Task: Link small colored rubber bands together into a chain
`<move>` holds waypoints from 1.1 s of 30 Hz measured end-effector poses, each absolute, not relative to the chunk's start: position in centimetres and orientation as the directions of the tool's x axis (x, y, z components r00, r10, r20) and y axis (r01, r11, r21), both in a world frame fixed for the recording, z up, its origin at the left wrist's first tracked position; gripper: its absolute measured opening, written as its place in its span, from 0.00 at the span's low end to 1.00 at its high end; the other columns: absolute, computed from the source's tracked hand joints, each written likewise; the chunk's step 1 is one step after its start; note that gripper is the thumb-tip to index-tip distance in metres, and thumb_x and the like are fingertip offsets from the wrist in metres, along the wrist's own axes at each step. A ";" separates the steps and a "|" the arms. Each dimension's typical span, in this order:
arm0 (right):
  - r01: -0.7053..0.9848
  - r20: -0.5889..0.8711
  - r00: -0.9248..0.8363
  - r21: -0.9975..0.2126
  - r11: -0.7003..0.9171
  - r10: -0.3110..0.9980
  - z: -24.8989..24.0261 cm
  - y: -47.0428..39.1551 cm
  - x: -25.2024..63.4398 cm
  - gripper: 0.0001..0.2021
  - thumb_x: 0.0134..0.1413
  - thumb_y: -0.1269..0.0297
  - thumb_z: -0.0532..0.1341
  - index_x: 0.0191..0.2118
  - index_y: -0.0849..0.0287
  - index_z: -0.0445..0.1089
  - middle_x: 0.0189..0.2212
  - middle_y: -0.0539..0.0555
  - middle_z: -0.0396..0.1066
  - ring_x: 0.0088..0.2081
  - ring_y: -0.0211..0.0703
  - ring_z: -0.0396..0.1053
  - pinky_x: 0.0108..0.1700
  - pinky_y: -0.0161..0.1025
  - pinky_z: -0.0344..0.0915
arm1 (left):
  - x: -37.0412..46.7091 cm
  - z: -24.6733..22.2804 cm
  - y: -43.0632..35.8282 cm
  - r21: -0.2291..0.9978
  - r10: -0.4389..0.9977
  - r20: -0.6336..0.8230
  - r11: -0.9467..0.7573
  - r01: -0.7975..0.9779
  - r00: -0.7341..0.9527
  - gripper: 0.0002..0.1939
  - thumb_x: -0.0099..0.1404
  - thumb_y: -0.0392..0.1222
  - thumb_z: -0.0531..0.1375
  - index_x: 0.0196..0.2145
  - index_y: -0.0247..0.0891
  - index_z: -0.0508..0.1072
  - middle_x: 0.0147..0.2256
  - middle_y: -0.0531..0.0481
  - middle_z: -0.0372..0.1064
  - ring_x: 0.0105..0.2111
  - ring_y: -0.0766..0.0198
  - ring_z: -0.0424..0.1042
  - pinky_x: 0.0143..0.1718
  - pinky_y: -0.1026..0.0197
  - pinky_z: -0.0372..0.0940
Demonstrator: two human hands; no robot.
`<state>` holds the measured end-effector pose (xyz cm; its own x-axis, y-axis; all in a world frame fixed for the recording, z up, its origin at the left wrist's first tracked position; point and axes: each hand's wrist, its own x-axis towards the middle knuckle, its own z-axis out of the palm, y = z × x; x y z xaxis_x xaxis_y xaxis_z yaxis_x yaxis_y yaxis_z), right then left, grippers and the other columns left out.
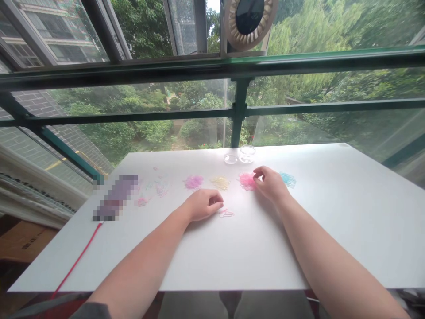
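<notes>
My right hand [268, 181] is at the right edge of a pile of pink clips [246, 180], thumb and forefinger pinched; whatever lies between the fingertips is too small to make out. My left hand [206, 204] rests on the white table [252, 257] with its fingers curled, beside a few loose pink clips [227, 213]; its fingertips are partly hidden. Behind the left hand lie a purple pile [193, 181] and a pale yellow pile [220, 182]. A blue pile [288, 179] sits just beyond my right wrist.
A clear round container [247, 153] and a clear lid [230, 159] stand near the back edge. Mixed small clips [161, 188] are scattered on the left. Farther left is a blurred-out object [116, 197] with a red cable [78, 259]. A railing and windows rise behind the table.
</notes>
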<state>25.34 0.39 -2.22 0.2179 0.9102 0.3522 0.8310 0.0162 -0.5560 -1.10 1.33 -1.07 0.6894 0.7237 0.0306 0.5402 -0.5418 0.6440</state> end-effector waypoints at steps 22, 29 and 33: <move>0.733 0.066 -0.410 -0.571 0.371 0.910 -0.7 -2.8 19.4 0.08 0.46 0.68 0.56 0.31 0.58 0.72 0.19 0.48 0.65 0.21 0.33 0.57 0.26 0.31 0.52 | -0.7 -0.3 1.1 0.582 0.628 0.058 -0.653 0.484 0.776 0.07 0.54 0.40 0.58 0.28 0.37 0.75 0.28 0.50 0.69 0.28 0.67 0.65 0.31 0.66 0.59; 0.733 0.031 -0.437 -0.567 0.376 0.899 -0.4 -2.7 19.6 0.09 0.45 0.68 0.57 0.32 0.57 0.74 0.20 0.48 0.68 0.22 0.34 0.60 0.26 0.31 0.54 | -0.7 -0.3 1.1 0.627 0.683 0.050 -0.589 0.509 0.729 0.08 0.56 0.41 0.56 0.29 0.36 0.73 0.27 0.50 0.69 0.26 0.67 0.64 0.28 0.66 0.58; 0.717 0.005 -0.449 -0.595 0.364 0.894 -0.2 -2.9 19.6 0.08 0.44 0.69 0.58 0.31 0.56 0.75 0.22 0.49 0.71 0.23 0.35 0.63 0.26 0.32 0.55 | -0.8 -0.5 1.3 0.657 0.697 0.053 -0.564 0.501 0.715 0.09 0.58 0.42 0.55 0.29 0.36 0.73 0.26 0.51 0.68 0.25 0.68 0.63 0.26 0.66 0.57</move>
